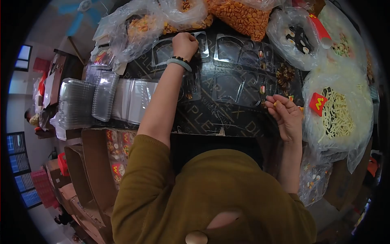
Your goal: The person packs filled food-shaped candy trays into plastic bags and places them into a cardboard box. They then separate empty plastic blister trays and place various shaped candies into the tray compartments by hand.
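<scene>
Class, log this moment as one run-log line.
left hand: curled over clear tray, grip hidden | right hand: pinching small orange piece | nearby: red carton, white sticks

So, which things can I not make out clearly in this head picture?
Head view, all:
1. What the left hand holds, if anything: its back hides the fingertips.
2. The small piece in the right hand: too small to name.
3. Bag of orange pieces: cut off by the top edge.

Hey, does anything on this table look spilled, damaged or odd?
Yes. The front edge of the black table looks damaged, with a pale, ragged patch. A small brown pile lies loose beside the clear trays, unlike the larger heaps in plastic bags, though that may be deliberate.
</scene>
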